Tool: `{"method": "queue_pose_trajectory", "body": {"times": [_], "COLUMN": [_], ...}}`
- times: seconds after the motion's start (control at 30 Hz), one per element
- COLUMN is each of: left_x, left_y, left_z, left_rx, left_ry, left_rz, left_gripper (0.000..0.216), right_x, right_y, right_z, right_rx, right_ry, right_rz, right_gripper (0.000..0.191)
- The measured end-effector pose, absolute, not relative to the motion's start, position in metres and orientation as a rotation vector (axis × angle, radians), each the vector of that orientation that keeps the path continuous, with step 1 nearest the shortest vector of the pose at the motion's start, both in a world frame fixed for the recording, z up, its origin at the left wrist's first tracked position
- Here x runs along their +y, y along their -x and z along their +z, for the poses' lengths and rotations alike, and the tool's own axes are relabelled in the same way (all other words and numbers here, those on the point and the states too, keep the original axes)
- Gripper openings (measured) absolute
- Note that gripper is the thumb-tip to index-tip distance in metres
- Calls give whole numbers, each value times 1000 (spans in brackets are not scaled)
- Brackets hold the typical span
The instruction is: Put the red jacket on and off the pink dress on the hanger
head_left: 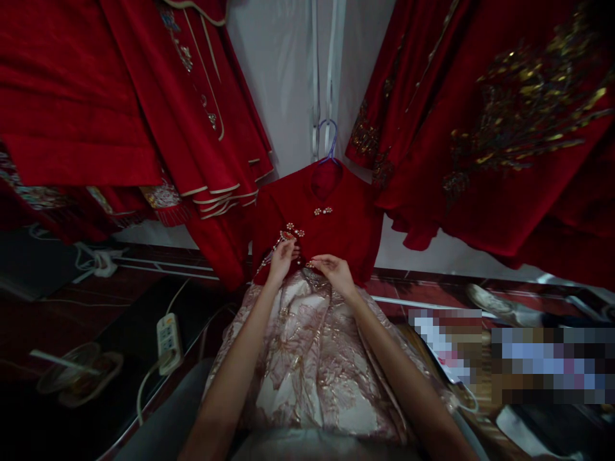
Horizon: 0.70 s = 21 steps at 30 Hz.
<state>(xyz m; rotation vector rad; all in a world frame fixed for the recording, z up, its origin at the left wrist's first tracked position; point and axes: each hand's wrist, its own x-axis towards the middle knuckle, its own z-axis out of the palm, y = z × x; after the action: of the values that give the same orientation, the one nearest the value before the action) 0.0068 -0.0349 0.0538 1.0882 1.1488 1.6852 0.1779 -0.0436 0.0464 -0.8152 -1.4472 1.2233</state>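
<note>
A red jacket (346, 224) hangs in front of me on a purple hanger (328, 144), with beaded flower fasteners (323, 211) below the collar. My left hand (283, 259) is at its lower front, fingers closed just under a beaded ornament (288, 235) with hanging strands; what they grip is hidden. Beside it, my right hand (335, 274) pinches the hem near the middle, where a small beaded piece (310, 264) shows at the fingertips. Pale pink and gold brocade cloth (298, 339) spreads below the jacket, under my forearms.
More red garments (129, 96) hang at left, and embroidered ones (509, 128) at right. A power strip (168, 342) and a clear cup with a straw (72, 371) lie on a dark surface at lower left. A shoe (490, 304) shows at right, near blurred-out items.
</note>
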Motion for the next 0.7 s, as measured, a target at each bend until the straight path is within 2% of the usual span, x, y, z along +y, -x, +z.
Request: {"method": "queue_pose_trajectory", "body": {"times": [0.2, 0.5, 0.7], "left_x": [-14, -11, -7], "left_y": [-5, -17, -32], "left_z": [90, 93, 96], "left_rx": [1022, 994, 1012], "left_ry": [-984, -749, -543], "left_rz": [1700, 1657, 1782], "left_gripper": [39, 31, 25], "right_x": [-41, -37, -38], "right_y": [-202, -201, -211], "right_z": [72, 86, 99], "right_rx": [-1500, -1514, -1633], "right_ry": [760, 772, 808], "right_rz": [1406, 1457, 1457], "right_gripper": [32, 29, 34]}}
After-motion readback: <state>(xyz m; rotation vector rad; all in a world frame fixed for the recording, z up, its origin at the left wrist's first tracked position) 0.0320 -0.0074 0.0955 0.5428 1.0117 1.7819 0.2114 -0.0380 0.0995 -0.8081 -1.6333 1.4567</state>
